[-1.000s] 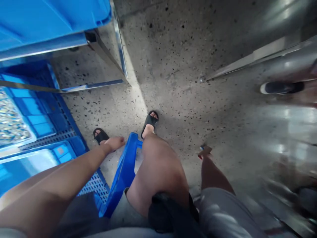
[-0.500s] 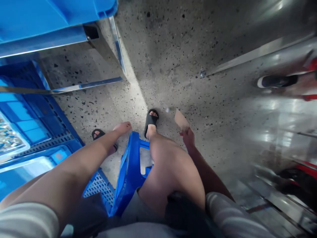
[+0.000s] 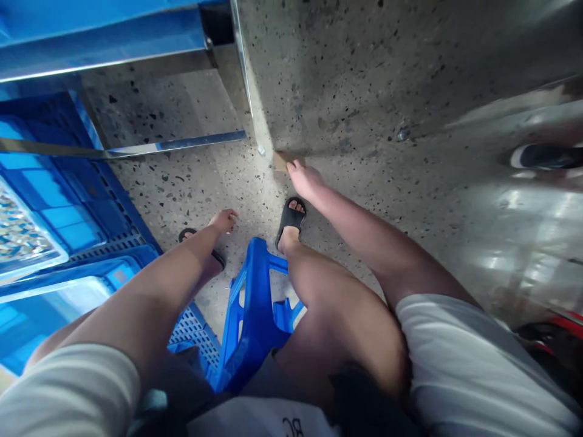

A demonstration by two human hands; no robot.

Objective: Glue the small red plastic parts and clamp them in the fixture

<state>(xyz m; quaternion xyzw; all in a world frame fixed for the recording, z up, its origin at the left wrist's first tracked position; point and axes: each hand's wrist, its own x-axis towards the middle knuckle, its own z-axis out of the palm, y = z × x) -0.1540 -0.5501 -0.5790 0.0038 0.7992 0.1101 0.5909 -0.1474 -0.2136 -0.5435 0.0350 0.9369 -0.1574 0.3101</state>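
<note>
In the head view, the right hand (image 3: 306,180) is pinched on a brown card (image 3: 280,161) jutting out on its left; just past that lies a small pale piece (image 3: 261,150). The left hand (image 3: 223,222), loosely uncurled, hangs apart, nearer the body.

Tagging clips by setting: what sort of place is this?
Probably a factory or workshop: a metal frame, a blue crate of small pieces, and a perforated blue pallet-like base.
</note>
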